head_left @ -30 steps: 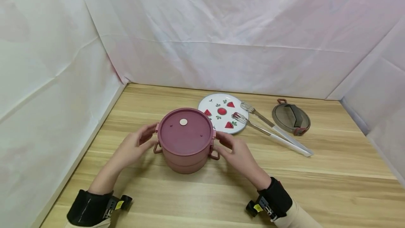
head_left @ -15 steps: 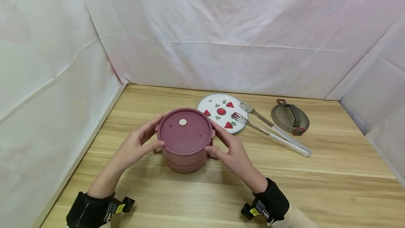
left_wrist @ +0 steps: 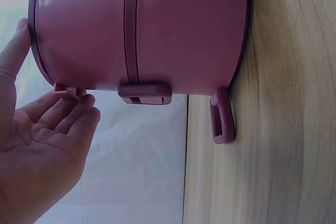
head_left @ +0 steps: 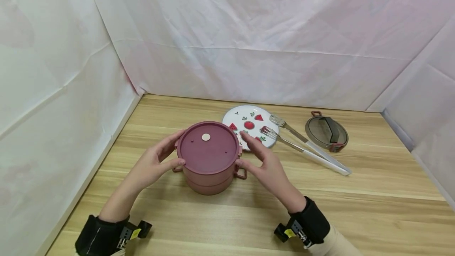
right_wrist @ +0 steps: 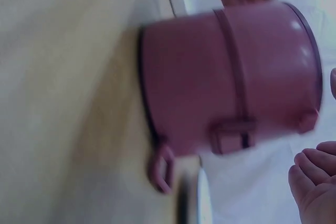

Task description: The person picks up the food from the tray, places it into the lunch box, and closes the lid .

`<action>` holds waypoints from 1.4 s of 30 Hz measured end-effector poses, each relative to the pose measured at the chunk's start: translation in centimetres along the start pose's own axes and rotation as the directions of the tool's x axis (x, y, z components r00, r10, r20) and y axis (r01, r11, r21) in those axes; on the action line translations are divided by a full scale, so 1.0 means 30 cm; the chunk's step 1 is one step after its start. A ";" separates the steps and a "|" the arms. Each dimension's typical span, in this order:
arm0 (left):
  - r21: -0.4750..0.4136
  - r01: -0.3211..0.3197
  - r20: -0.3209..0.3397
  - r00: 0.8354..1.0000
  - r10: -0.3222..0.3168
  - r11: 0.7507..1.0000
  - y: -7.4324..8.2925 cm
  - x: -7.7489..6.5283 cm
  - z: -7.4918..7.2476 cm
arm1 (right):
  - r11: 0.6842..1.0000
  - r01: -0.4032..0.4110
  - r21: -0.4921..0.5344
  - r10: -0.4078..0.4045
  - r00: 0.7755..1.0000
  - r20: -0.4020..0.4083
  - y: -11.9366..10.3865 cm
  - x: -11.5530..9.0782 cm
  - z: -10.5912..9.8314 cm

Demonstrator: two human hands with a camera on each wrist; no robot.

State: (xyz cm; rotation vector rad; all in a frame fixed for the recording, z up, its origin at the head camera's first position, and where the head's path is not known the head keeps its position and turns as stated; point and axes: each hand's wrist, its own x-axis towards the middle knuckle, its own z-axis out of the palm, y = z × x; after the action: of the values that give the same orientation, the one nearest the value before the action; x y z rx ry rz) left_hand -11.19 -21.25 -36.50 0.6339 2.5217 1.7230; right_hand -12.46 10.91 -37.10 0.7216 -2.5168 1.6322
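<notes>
A round, dark pink two-tier lunch box (head_left: 208,183) stands upright on the table, its lid (head_left: 209,155) on top with a pale round button. Small clips and loop handles stick out from its sides. On the left side of the lid's rim rests my left hand (head_left: 153,165), thumb at the near edge and fingers behind; in the left wrist view these fingers touch a side clip (left_wrist: 66,92). My right hand (head_left: 268,165) is held at the box's right side, thumb and fingers spread. The right wrist view shows those fingers (right_wrist: 310,171) extended and apart from the box.
Behind the box lies a white plate (head_left: 245,110) with watermelon prints. Tongs (head_left: 316,151) with white handles rest with their tips on it. Farther right sits a round smoky see-through lid (head_left: 320,131) with a dark handle. White cloth walls (head_left: 249,70) enclose the table.
My left hand has come up onto the lid's rim. My right hand first closed in on the right side of the lid, then moved off it to the right with fingers spread.
</notes>
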 end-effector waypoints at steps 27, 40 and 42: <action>0.027 -0.005 -0.009 1.000 0.005 1.000 -0.007 0.007 -0.003 | 0.869 -0.400 -0.291 0.278 0.882 -0.381 0.205 0.072 -0.598; 0.002 -0.004 -0.003 1.000 0.005 1.000 -0.013 0.008 -0.006 | 0.706 -0.533 -0.466 0.348 0.834 -0.427 0.355 0.040 -0.722; 0.004 -0.013 -0.004 1.000 0.013 1.000 -0.015 0.009 -0.005 | 0.694 -0.530 -0.488 0.346 0.839 -0.420 0.371 0.033 -0.729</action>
State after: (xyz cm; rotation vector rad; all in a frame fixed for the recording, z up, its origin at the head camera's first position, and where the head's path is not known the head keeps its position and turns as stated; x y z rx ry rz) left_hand -11.61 -21.41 -36.78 0.6492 2.5304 1.7250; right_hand -22.32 33.40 -36.67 -0.2139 -2.8384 0.8035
